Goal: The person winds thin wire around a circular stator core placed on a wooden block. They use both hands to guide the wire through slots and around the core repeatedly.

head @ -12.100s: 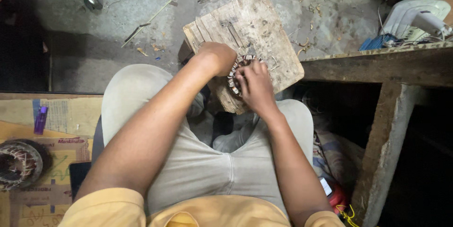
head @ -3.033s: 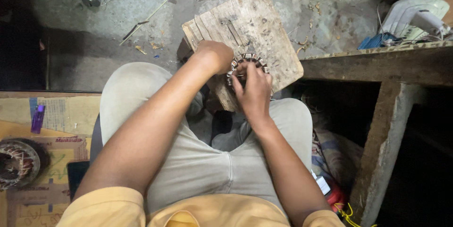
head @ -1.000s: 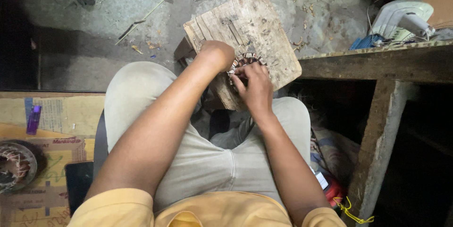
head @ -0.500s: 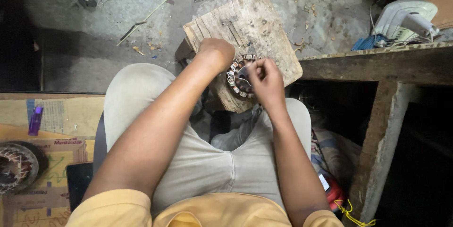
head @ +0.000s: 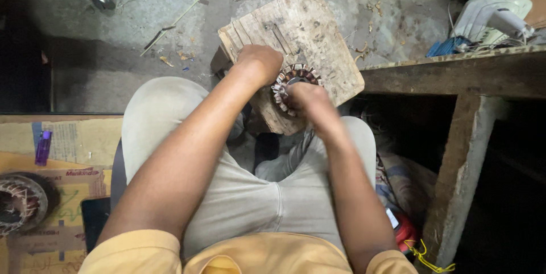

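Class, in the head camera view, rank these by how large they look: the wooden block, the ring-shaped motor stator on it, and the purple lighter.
1. wooden block
2. ring-shaped motor stator, partly hidden by both hands
3. purple lighter

The lighter lies nearer the camera, yet looks smallest.

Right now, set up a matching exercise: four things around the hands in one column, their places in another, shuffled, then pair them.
Things:
1. motor stator
2. purple lighter
3. white fan
4. wooden block

Places:
A. on the bench at far right
B. on cardboard at far left
C. on the floor between the knees
D. between the left hand and right hand, on the block

Pairs: 1-D, 2-B, 3-A, 4-C
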